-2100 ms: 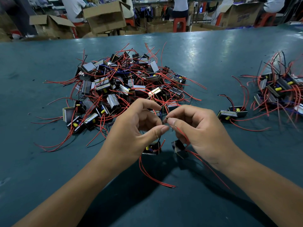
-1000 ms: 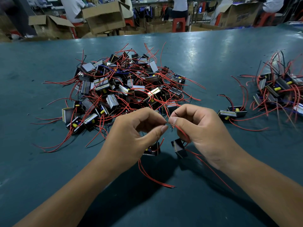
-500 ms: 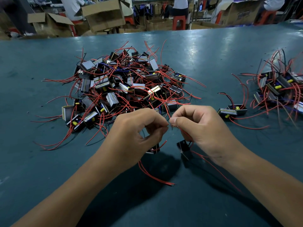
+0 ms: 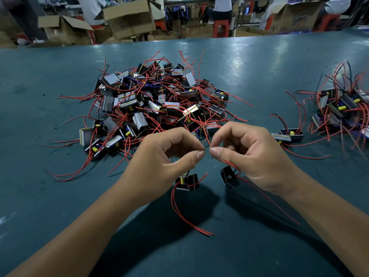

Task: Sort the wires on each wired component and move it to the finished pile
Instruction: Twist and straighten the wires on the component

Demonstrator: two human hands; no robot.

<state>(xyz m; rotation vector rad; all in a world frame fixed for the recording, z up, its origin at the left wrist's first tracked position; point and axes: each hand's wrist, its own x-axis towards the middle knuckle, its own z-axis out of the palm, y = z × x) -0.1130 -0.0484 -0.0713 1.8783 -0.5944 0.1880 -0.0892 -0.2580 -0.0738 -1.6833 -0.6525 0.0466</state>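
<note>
Over the green table, the left hand and right hand each pinch a fine wire end, fingertips nearly touching. Two components dangle beneath them. The big pile lies beyond, a smaller pile at the right.
</note>
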